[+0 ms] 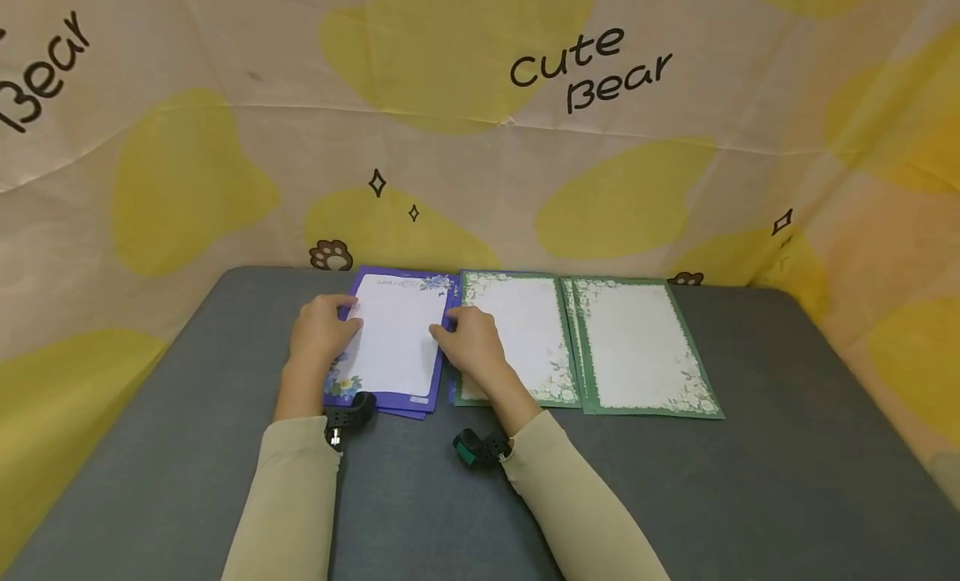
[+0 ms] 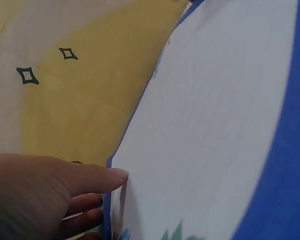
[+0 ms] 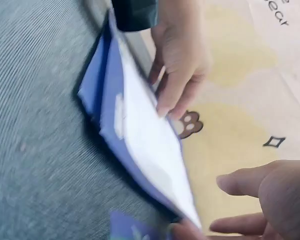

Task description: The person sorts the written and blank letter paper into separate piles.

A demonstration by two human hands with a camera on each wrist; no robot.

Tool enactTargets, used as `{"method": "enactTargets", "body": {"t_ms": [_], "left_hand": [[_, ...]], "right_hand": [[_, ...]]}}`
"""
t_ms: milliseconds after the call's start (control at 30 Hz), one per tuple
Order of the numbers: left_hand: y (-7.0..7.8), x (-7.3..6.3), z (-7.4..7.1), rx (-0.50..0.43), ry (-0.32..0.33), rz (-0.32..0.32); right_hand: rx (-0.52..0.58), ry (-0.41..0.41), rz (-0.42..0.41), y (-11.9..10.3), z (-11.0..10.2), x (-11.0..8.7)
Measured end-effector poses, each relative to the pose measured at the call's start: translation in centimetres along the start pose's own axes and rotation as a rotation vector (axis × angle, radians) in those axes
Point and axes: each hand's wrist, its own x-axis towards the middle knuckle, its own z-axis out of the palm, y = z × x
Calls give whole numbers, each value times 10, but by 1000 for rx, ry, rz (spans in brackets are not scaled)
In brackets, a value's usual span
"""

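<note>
A sheet of letter paper [image 1: 393, 335] with a blue-purple floral border and white middle lies on top of other blue-purple sheets at the left. My left hand [image 1: 321, 335] pinches its left edge, thumb [image 2: 102, 180] on the white face and fingers at the edge, partly hidden behind it. On the opposite side is my right hand [image 1: 474, 341], its thumb [image 3: 245, 181] held apart from its fingers. One right fingertip [image 3: 186, 231] is by the sheet's edge; the right wrist view is blurred, and contact is hard to judge.
Green-bordered floral sheets [image 1: 513, 335] lie beside the blue-purple ones, with more green-bordered sheets [image 1: 637, 339] farther right. All rest on a grey table [image 1: 712, 498]. A patterned cloth [image 1: 465, 172] hangs at the back. Both wrists wear black straps.
</note>
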Motion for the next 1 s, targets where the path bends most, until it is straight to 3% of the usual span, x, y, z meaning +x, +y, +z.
{"method": "enactTargets", "body": {"t_ms": [233,567,700,867,1000], "left_hand": [[5,0,0,-41,9,-25],[12,-3,-9,-62,-42,-104],[13,-2,-8,-75,-45,-87],[12,0,-2,-94,-40,-69],[10,1,1,-131,-18,-85]], "right_hand": [[19,-88,34,-5,-3,-2],[107,-73,117,-5,-1,1],[136,-70,149,-8,-2,0],[270,-70,222,-9,-2,-1],[355,-117,262,-15,-4,-3]]}}
